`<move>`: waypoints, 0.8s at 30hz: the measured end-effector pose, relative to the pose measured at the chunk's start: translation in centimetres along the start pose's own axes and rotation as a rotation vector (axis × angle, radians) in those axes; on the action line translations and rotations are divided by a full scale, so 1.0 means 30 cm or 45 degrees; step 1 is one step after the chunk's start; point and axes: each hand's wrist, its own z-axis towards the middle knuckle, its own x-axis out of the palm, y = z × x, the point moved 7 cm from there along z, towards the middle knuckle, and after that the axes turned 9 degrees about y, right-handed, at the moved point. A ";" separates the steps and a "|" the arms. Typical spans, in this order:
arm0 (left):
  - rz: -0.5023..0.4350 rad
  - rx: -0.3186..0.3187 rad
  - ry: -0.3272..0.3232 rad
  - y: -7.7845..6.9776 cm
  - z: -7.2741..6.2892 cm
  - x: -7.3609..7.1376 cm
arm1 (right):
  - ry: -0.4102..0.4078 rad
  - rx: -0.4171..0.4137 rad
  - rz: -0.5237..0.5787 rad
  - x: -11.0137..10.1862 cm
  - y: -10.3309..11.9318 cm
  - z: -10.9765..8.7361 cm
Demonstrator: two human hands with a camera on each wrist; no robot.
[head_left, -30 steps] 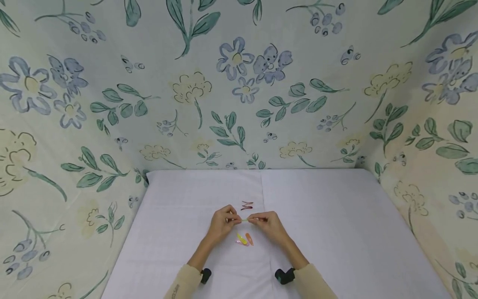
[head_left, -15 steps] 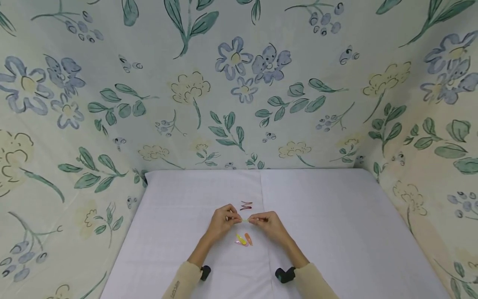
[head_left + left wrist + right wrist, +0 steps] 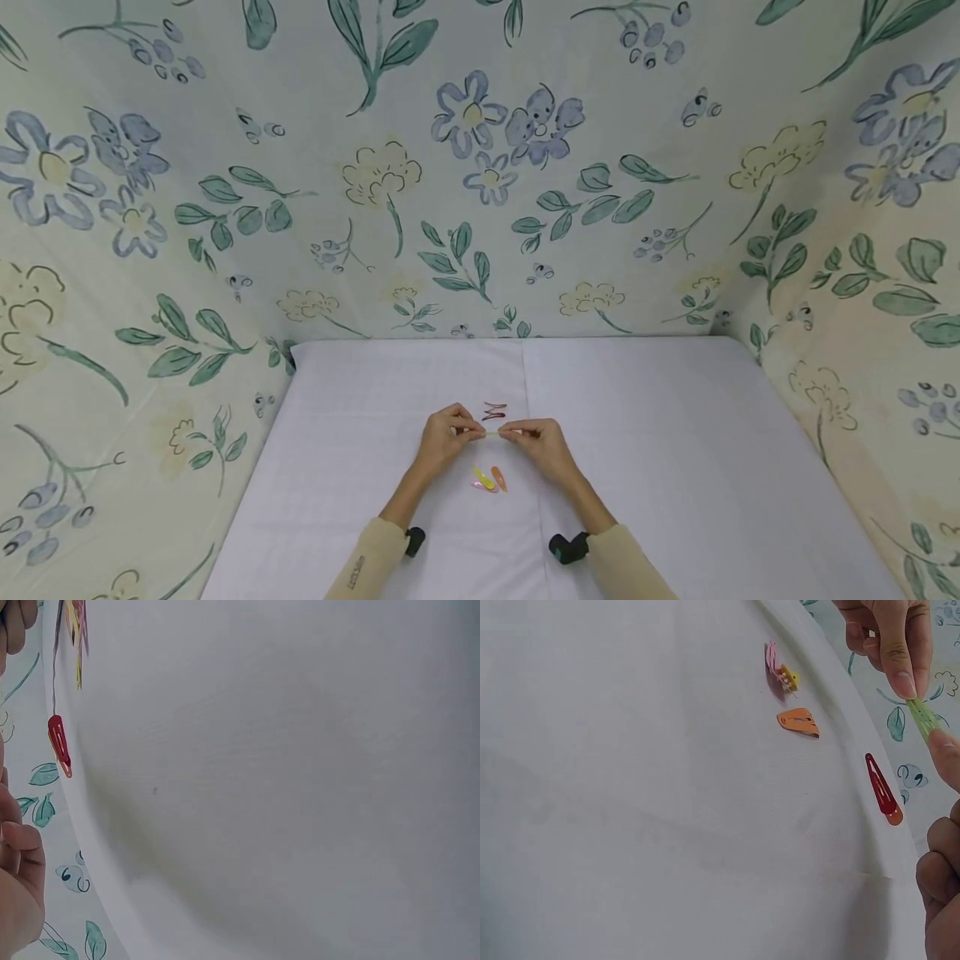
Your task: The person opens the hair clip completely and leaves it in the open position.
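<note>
Reaching from near side with both forearms (image 3: 403, 497), pinching with left hand (image 3: 444, 442) and with right hand (image 3: 551, 450), holding fingertips (image 3: 477, 432) near but apart

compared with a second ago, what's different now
The left hand and right hand have moved slightly up the head view, the green clip pinched between them; lifted or pushed forward, I can't tell. Nothing was let go. The yellow clip, orange clip and red clip stayed put.

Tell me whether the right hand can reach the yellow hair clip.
Probably yes: the yellow hair clip lies uncovered near the right hand, though that hand may have to release the green hair clip first.
</note>
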 end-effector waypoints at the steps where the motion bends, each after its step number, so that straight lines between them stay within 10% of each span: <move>1: 0.007 0.007 -0.009 -0.001 0.000 0.000 | -0.010 -0.010 -0.005 -0.001 0.002 0.000; 24: 0.116 -0.160 0.068 0.078 0.032 0.036 | -0.101 0.132 -0.203 0.009 -0.060 0.033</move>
